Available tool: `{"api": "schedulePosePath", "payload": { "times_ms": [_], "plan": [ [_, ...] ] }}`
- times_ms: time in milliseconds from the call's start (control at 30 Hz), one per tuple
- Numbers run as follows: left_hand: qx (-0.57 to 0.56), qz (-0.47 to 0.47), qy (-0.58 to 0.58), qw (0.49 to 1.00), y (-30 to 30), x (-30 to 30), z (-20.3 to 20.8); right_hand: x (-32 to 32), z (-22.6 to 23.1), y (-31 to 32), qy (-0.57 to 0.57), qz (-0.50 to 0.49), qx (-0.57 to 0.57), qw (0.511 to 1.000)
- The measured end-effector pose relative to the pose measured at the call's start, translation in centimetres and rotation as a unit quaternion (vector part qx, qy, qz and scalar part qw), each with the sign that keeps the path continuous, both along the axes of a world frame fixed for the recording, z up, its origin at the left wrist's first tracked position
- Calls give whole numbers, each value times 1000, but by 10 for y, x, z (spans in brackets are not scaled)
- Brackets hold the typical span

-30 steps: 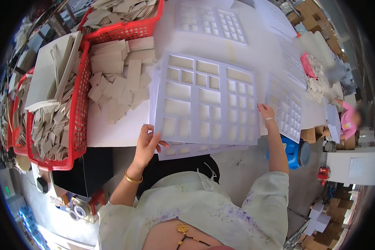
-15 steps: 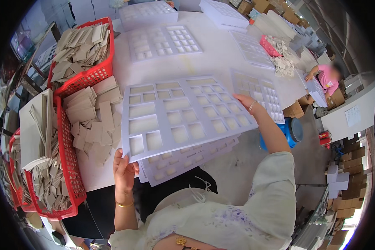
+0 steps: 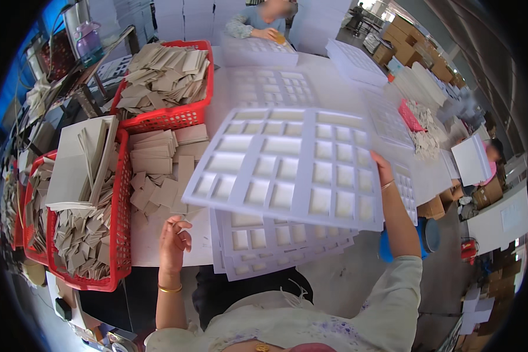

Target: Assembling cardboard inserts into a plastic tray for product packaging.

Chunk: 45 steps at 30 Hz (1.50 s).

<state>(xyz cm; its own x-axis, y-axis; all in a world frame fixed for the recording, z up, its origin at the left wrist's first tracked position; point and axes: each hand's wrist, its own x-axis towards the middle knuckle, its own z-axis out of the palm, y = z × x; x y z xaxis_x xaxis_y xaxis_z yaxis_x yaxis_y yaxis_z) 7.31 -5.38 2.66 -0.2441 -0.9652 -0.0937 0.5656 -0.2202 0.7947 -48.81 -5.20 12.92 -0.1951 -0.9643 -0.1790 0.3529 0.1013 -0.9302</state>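
Observation:
A white panel with rows of square and rectangular compartments (image 3: 306, 170) is lifted and slightly tilted. On its right edge my right hand (image 3: 382, 168) is closed, the thumb and part of the fingers hidden by the panel. My left hand (image 3: 173, 243) is apart from it, below its near left corner, with loosely curled fingers spread and nothing between them. Under the raised panel lie several similar white panels (image 3: 264, 240), unevenly stacked at the table's near edge. Loose grey cardboard pieces (image 3: 158, 190) lie on the table just beyond my left hand.
Red plastic baskets (image 3: 122, 234) full of cardboard offcuts stand along the left. More compartment panels (image 3: 258, 53) are stacked at the far side, where another person (image 3: 255, 26) works. A blue drum (image 3: 431, 234) stands right of the table. Another person (image 3: 491, 161) is at the right.
My left hand has let go of the panel's near left corner and moved slightly away. The panel, still in my right hand, has swung and tilted. The view has shifted.

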Motion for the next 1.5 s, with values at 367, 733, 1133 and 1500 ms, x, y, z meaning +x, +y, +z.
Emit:
{"api": "schedulePosePath", "payload": {
  "times_ms": [367, 733, 1133, 1500],
  "plan": [
    [32, -8, -133, 991, 10, -9, -37, -61, 21, -106, -93, -171, -78, 978],
    [61, 6, -135, 989, 19, 8, -53, -4, 37, -273, -44, -291, -114, 949],
    [57, -7, -168, 984, 16, 17, -67, 74, 41, -356, -140, -367, -131, 910],
    [31, -37, -256, 965, 20, 9, -69, 99, 20, -390, -149, -380, -152, 900]
  ]
}}
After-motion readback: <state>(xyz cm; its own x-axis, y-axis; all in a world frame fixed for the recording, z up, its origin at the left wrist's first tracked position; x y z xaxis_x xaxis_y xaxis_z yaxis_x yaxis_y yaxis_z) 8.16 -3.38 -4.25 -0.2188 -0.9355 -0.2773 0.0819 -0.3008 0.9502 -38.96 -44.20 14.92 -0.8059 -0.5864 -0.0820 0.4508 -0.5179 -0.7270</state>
